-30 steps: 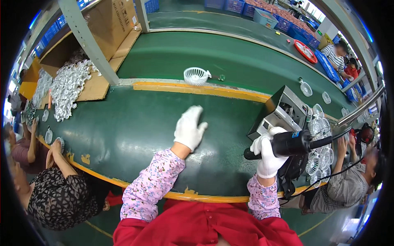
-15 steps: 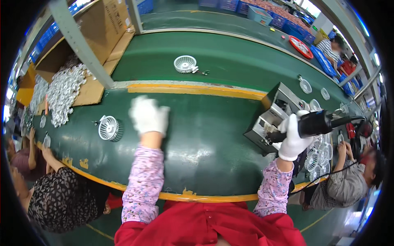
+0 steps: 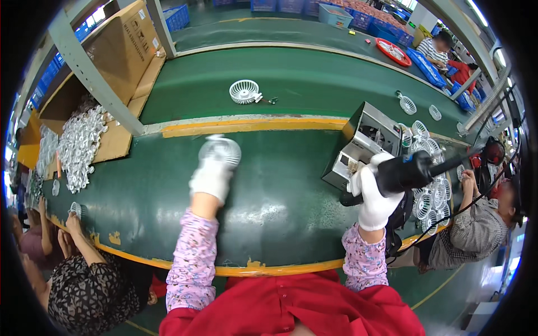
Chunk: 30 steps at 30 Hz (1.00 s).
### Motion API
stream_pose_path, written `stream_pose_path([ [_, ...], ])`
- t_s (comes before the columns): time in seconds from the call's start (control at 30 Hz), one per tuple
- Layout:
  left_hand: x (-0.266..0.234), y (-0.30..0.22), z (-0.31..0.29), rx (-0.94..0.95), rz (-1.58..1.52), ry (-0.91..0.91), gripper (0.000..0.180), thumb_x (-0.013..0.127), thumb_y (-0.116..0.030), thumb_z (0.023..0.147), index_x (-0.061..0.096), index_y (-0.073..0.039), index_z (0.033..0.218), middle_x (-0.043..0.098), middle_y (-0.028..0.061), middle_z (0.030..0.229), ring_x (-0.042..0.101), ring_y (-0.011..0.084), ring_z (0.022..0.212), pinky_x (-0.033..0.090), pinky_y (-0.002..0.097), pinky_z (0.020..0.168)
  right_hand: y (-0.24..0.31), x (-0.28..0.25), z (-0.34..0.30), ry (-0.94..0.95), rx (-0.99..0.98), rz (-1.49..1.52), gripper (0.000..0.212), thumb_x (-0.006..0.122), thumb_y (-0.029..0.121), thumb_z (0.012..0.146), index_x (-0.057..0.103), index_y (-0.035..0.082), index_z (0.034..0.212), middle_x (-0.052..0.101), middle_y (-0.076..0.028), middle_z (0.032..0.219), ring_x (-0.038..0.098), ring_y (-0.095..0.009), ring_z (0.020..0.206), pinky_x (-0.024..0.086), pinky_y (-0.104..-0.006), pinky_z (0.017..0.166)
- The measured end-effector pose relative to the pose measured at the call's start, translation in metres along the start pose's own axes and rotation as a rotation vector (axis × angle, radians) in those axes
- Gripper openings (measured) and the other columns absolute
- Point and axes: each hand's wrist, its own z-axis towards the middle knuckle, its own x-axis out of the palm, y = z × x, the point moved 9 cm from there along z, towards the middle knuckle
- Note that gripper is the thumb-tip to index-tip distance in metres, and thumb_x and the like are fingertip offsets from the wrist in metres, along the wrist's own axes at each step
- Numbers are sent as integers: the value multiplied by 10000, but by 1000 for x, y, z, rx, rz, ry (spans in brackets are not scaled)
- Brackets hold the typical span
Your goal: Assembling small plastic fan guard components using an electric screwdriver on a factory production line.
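Note:
My left hand [image 3: 211, 180], in a white glove, grips a round white fan housing [image 3: 222, 151] above the green work surface; both are smeared by motion. Its ribs face up, and part of it is hidden by the glove. On the right, my gloved right hand [image 3: 376, 196] is wrapped around a black electric screwdriver [image 3: 404, 173], whose cable runs off to the right. The tool's front end points left, low in front of a grey metal box-shaped fixture [image 3: 358, 159]. Inside the fixture is an open recess with small metal parts.
A cardboard box [image 3: 126, 42] spills many clear plastic parts [image 3: 81, 145] at the left. On the belt [image 3: 302, 84] beyond an orange-edged ledge lies another fan housing [image 3: 245, 92]. Several stacked housings [image 3: 430, 201] stand right of the fixture. Other people sit at both sides.
My left hand, which was open and without anything in it, now holds the fan housing that lay at the left. My right hand has drawn the screwdriver left and nearer, away from the fixture.

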Motion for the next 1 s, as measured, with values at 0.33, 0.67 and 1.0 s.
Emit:
stream_pose_path([
  [0.33,43,-176,-89,781,-242,189,103,576,-187,741,612,-111,800,571,53,1067,608,251,773,505,369,634,-34,15,-21,43,57,83,376,578,-165,736,464,21,1042,540,-40,759,544,-107,586,476,-249,546],
  [0.67,50,-174,-91,785,-268,180,97,564,-178,733,608,-100,771,557,74,1050,597,243,775,485,364,643,-64,9,-33,8,116,-6,371,623,-167,696,500,38,981,539,-27,847,541,-78,730,462,-222,618],
  [1.0,39,-176,-84,581,-306,363,279,470,-212,835,542,-46,1047,624,166,792,598,334,805,471,415,711,-78,5,-43,92,125,-81,311,639,-114,697,523,30,946,550,-40,873,550,-92,755,469,-235,679],
])
